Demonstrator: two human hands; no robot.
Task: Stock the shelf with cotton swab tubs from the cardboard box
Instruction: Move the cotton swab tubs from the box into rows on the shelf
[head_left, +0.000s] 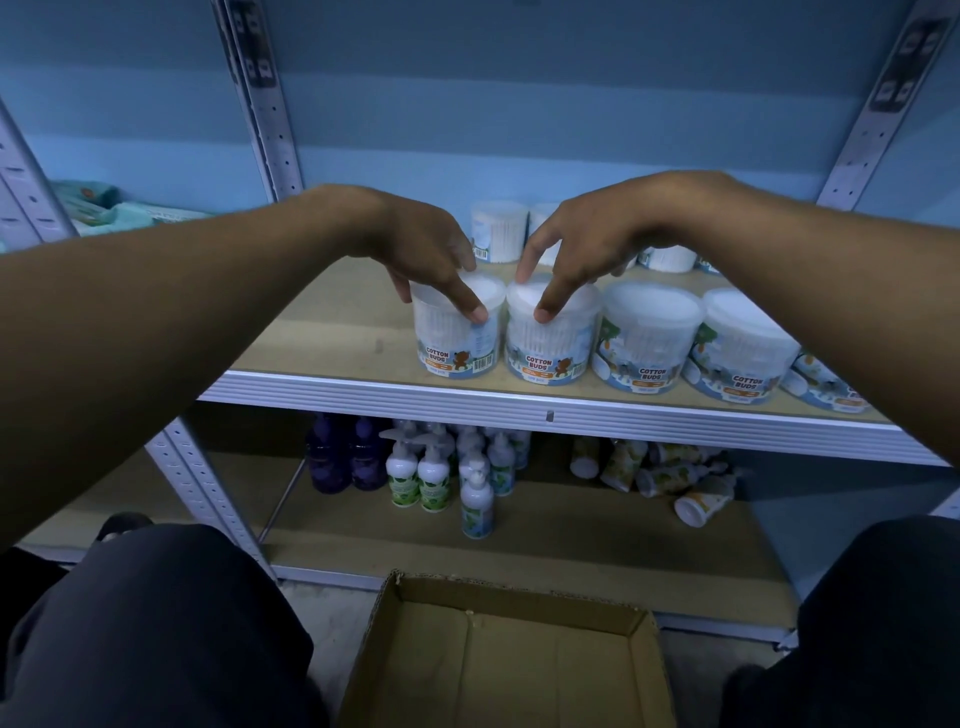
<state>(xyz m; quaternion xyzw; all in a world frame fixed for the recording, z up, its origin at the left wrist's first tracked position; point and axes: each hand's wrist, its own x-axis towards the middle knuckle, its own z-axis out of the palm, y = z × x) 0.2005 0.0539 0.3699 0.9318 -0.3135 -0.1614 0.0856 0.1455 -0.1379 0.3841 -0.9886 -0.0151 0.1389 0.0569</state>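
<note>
Several clear cotton swab tubs stand in a row along the front of the wooden shelf (332, 332). My left hand (426, 254) grips the lid of the leftmost tub (457, 343) from above, fingers spread around its rim. My right hand (582, 244) holds the second tub (548, 353) the same way. Both tubs rest upright on the shelf, touching side by side. More tubs (649, 343) stand to the right, and others (498, 228) sit behind. The cardboard box (498, 660) lies open on the floor below, showing only its bare bottom.
The lower shelf holds purple bottles (337, 457), white pump bottles (431, 473) and toppled tubes (675, 478). Perforated metal uprights (270, 104) frame the bay. Packets (98, 208) lie on the neighbouring shelf at left. My knees flank the box.
</note>
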